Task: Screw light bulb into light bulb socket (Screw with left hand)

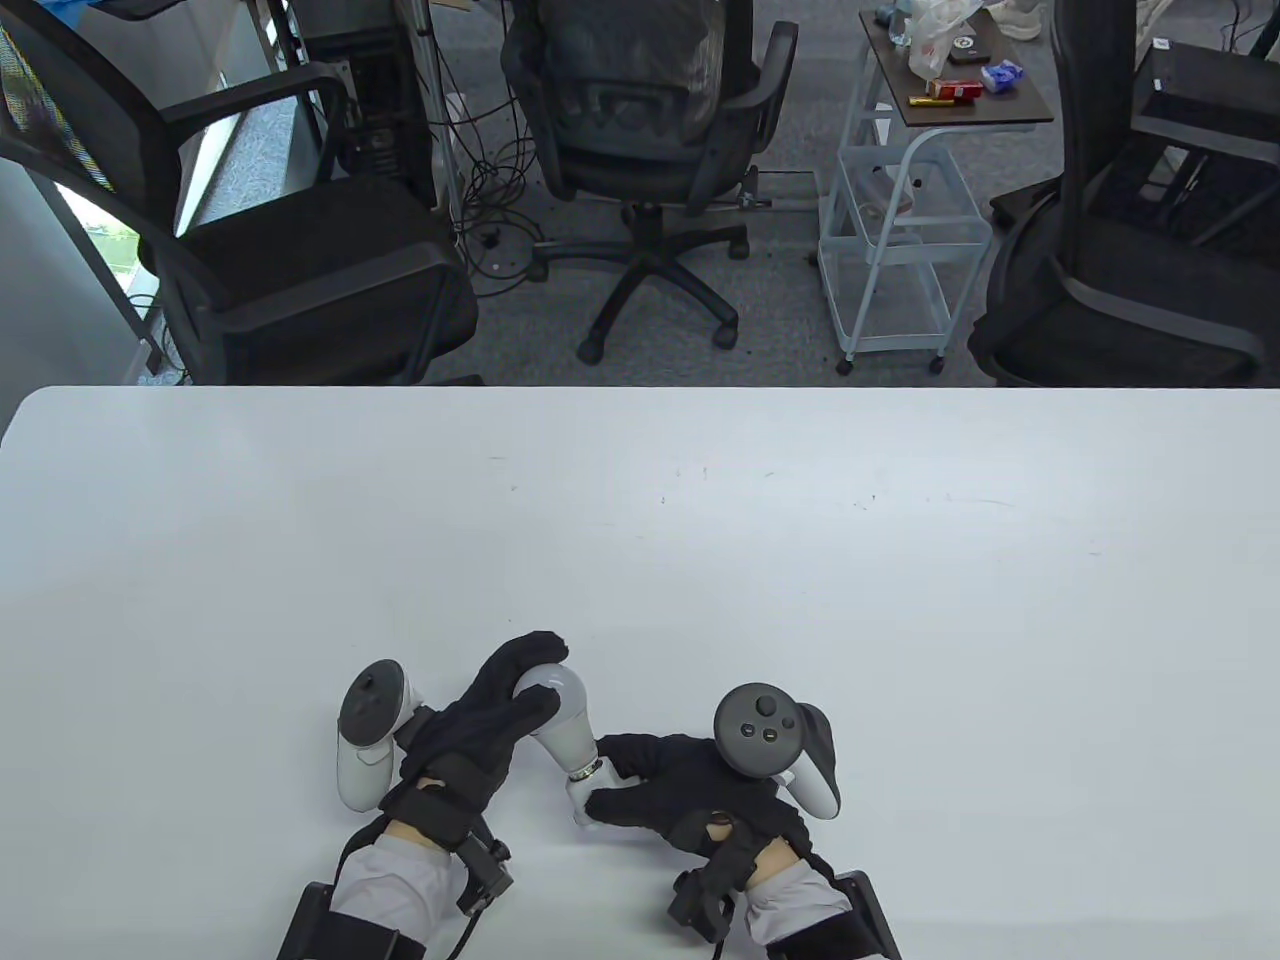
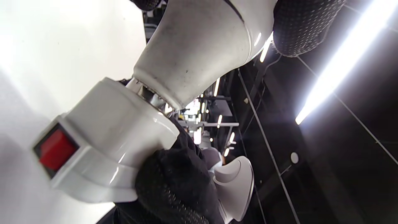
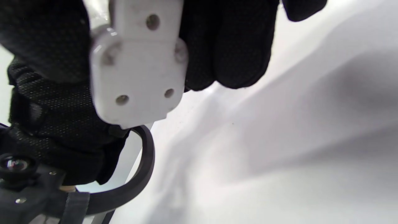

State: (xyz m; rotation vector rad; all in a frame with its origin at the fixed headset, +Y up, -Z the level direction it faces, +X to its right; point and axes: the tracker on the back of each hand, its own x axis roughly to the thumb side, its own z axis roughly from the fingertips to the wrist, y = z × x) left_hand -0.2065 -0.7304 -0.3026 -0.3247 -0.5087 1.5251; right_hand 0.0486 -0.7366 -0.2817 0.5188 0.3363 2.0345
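A white light bulb [image 1: 562, 722] sits with its metal base in a white socket [image 1: 583, 795] near the table's front edge. My left hand [image 1: 492, 712] grips the bulb's round top. My right hand [image 1: 668, 790] grips the socket. In the left wrist view the bulb's neck [image 2: 192, 49] meets the socket [image 2: 115, 137], which has a red switch [image 2: 54, 150]; a strip of metal thread shows at the joint. In the right wrist view my fingers [image 3: 230, 46] wrap the socket's underside [image 3: 136, 71], held just above the table.
The white table [image 1: 700, 560] stretches away beyond the hands. Past its far edge stand office chairs [image 1: 650, 130] and a small cart [image 1: 900, 200], off the work surface.
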